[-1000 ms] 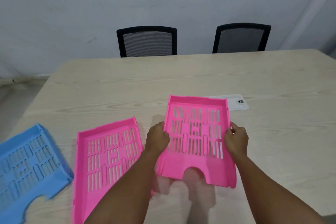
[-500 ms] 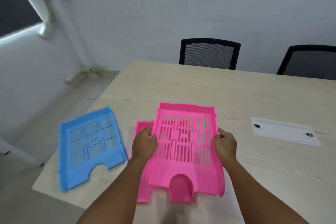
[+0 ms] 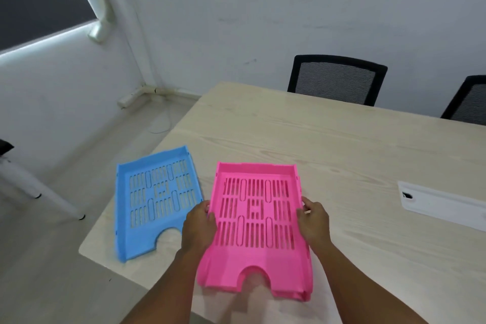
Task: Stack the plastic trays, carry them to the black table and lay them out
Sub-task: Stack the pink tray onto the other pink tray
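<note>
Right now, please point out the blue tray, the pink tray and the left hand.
blue tray (image 3: 157, 197): head view, slotted floor.
pink tray (image 3: 256, 214): head view, centre of slotted floor.
left hand (image 3: 199, 226): head view, back of hand.

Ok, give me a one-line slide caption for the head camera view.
Both hands, left hand and right hand, hold stacked pink trays beside a blue tray on the wooden table.

Head view. Pink tray (image 3: 256, 221) sits on the pale wood table (image 3: 342, 144), nested on a second pink tray whose edge shows at its near corner. Left hand (image 3: 199, 226) grips its 9 o'clock wall, right hand (image 3: 313, 221) its 3 o'clock wall. Blue tray (image 3: 155, 197) lies just beside at 9 o'clock. White plate (image 3: 447, 205) at 3 o'clock; two black chairs (image 3: 336, 77) at 12 to 1 o'clock.
</note>
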Motion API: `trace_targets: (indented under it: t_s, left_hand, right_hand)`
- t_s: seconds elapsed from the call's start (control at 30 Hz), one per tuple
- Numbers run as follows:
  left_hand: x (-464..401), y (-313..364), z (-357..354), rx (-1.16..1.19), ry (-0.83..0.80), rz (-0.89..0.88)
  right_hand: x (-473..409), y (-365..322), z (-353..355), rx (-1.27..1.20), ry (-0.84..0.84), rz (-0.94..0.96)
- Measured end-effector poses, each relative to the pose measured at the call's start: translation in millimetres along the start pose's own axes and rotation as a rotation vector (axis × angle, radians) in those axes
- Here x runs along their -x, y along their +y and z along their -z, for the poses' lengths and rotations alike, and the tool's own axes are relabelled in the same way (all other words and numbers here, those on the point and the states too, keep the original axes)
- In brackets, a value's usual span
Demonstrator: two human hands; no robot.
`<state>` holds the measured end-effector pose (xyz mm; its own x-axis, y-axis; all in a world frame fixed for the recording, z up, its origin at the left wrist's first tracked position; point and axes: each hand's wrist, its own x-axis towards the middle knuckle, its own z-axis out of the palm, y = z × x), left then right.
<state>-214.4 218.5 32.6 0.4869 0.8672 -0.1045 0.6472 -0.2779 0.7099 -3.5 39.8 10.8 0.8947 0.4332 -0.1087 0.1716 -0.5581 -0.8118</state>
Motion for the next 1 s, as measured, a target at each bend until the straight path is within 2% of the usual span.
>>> trace_targets:
  t_s: [0.23,0.7,0.83,1.0]
  left_hand:
    - [-19,-1,-2,-0.015,-0.059,-0.048]
    - [-9,-5,-10,0.013,-0.047,-0.118]
    - [-8,-9,-12,0.011,-0.053,-0.081]
    - [-6,-19,-23,0.058,-0.203,0.043]
  right_hand:
    - [1,-5,0,-0.014,0.041,-0.025]
    - [16,4,5,-0.050,0.118,-0.046]
    - [17,1,7,-0.057,0.069,-0.036]
    - [9,7,4,0.019,-0.076,-0.096]
